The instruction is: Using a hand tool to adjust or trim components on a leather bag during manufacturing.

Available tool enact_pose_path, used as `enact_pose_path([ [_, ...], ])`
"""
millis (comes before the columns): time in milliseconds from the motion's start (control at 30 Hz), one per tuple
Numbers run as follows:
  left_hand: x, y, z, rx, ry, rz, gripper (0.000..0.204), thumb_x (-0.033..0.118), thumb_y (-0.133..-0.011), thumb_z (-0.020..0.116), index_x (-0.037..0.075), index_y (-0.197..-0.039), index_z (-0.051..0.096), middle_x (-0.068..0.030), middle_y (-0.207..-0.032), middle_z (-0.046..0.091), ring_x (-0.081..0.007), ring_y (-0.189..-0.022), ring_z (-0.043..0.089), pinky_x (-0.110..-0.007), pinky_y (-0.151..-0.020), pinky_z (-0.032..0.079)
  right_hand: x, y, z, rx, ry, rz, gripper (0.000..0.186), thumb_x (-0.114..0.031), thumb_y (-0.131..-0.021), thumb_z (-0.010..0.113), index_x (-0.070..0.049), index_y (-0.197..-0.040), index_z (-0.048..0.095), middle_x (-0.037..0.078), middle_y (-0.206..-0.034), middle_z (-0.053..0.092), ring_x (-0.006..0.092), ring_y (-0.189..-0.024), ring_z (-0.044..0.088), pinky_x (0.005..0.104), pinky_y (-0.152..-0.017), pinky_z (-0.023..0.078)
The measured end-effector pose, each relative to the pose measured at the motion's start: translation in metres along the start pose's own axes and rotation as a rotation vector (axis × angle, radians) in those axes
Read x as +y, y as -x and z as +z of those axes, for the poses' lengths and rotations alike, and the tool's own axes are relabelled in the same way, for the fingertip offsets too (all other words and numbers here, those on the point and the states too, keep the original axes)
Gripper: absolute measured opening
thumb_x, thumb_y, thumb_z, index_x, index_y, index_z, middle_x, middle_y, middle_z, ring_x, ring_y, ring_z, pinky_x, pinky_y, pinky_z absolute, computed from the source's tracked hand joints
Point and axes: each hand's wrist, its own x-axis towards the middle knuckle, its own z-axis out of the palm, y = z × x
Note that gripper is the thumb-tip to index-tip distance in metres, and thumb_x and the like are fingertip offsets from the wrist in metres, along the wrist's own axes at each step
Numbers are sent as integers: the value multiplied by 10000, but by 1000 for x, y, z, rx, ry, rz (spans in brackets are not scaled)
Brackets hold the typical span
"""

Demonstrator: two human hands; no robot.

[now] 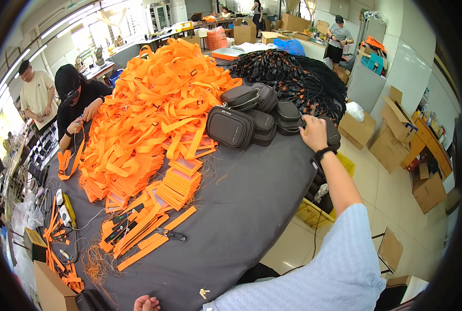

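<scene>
My right arm reaches out over the right edge of the table. My right hand, a dark band on its wrist, is closed at a black zip case, partly hidden behind it. To its left, several more such cases are piled, the nearest a rounded black case with a silver-coloured zip. At the bottom edge my left hand rests low with its fingers curled in, and I see nothing in it. A small pale yellowish piece lies to the right of my left hand.
A big heap of orange straps covers the table's left half; black cords are piled behind the cases. Thread snips lie on orange strips. A yellow crate stands below the right edge. A co-worker in black handles a strap.
</scene>
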Motion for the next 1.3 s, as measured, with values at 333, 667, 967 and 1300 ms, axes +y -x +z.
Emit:
enact_pose_path([
  [333, -10, 7, -1, 36, 16, 20, 215, 122, -982, 608, 34, -1177, 614, -93, -1035, 701, -160, -932, 667, -274, -818, 516, -20, -66, 103, -227, -9, -11, 183, -31, -863, 549, -48, -1041, 514, 195, -870, 667, 395, -825, 674, 486, -725, 534],
  [667, -7, 1, -3, 41, 2, -23, 246, 137, -984, 608, 34, -1207, 598, -97, -1051, 700, -162, -943, 669, -276, -829, 519, -37, -73, 68, -84, -261, 147, 271, 48, -771, 623, -27, -1023, 557, 230, -931, 672, 421, -905, 655, 470, -779, 520],
  [967, -9, -3, -6, -8, 31, -35, 237, 136, -985, 606, 41, -1201, 598, -92, -1057, 698, -169, -941, 672, -281, -823, 526, -103, -74, -5, 106, -453, 155, 294, 38, -735, 665, -15, -1012, 581, 199, -861, 669, 392, -844, 664, 446, -732, 527],
  [1300, 8, -11, -13, -190, -65, 48, 454, 193, -1003, 556, 12, -1402, 436, -186, -1298, 576, -274, -1106, 643, -388, -871, 564, -278, -43, -164, 113, -1225, -80, 325, 107, -752, 719, -9, -1024, 584, 44, -855, 678, 111, -848, 702, 257, -786, 567],
])
